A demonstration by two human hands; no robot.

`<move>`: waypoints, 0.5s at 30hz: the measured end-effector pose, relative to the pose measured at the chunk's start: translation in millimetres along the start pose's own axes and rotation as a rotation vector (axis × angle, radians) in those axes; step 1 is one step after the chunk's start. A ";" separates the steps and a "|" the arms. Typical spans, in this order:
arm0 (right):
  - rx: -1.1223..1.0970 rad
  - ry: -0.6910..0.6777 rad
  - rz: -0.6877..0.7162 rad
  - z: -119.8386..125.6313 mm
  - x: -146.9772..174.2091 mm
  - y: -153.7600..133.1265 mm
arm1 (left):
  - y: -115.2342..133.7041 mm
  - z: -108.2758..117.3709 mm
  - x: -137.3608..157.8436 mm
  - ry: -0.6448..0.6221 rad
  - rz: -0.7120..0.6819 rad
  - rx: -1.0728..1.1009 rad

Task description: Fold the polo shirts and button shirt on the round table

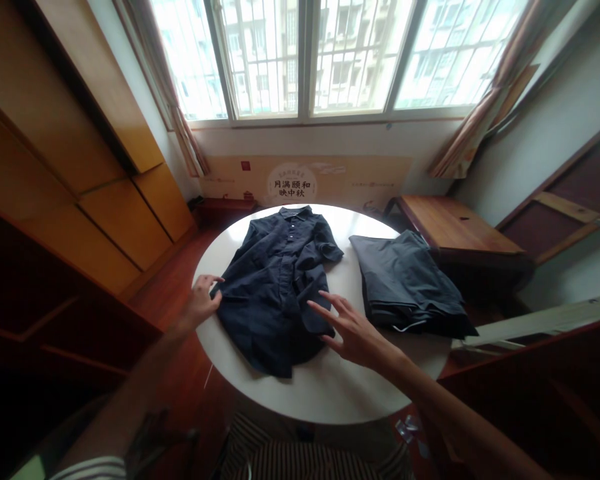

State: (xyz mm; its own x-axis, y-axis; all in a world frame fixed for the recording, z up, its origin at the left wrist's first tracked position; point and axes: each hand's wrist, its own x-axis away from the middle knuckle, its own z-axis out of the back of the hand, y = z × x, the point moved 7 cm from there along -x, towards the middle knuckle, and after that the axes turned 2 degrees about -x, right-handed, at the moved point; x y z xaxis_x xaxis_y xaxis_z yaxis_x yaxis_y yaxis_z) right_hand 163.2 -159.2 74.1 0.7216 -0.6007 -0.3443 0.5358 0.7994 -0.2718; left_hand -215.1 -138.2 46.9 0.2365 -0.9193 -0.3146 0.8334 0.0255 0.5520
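A dark navy short-sleeved button shirt [267,287] lies face up on a round white table [375,393], collar toward the window and hem toward me. Its right-hand side is rumpled, with the sleeve bent outward. At the shirt's left edge is my left hand [206,299], thumb and fingers apart around a bit of the cloth edge, not visibly pinching it. My right hand [347,330] is over the lower right side of the shirt, fingers spread and open, fingertips at the fabric. Right of the shirt rests a folded pile of dark grey cloth [403,280].
The grey pile overhangs the table's right edge. A wooden side table [460,223] stands behind it to the right. Orange-brown cabinets [115,220] line the left wall, and a barred window [305,60] with curtains is ahead. Small clear packets [407,428] lie below the table edge.
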 end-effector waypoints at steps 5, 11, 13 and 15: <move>0.046 -0.154 -0.028 -25.4 -13.3 4.3 | 30.3 -17.2 21.4 -0.029 0.019 -0.134; 0.079 -0.218 -0.083 -19.7 -9.6 2.9 | 28.2 -27.6 27.7 -0.281 -0.044 0.163; 0.044 -0.120 -0.170 -6.1 4.5 7.6 | 6.9 -15.0 28.5 -0.203 0.030 0.270; 0.047 0.005 -0.304 9.2 24.8 13.5 | -15.5 -2.2 31.0 -0.142 0.100 0.352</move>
State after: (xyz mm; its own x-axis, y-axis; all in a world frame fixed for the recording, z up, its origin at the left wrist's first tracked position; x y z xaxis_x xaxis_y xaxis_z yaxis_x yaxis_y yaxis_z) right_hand 192.3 -163.2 70.1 0.5232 -0.8121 -0.2584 0.7463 0.5830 -0.3212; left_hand -219.6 -166.3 26.9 0.2163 -0.9648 -0.1495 0.5813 0.0042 0.8137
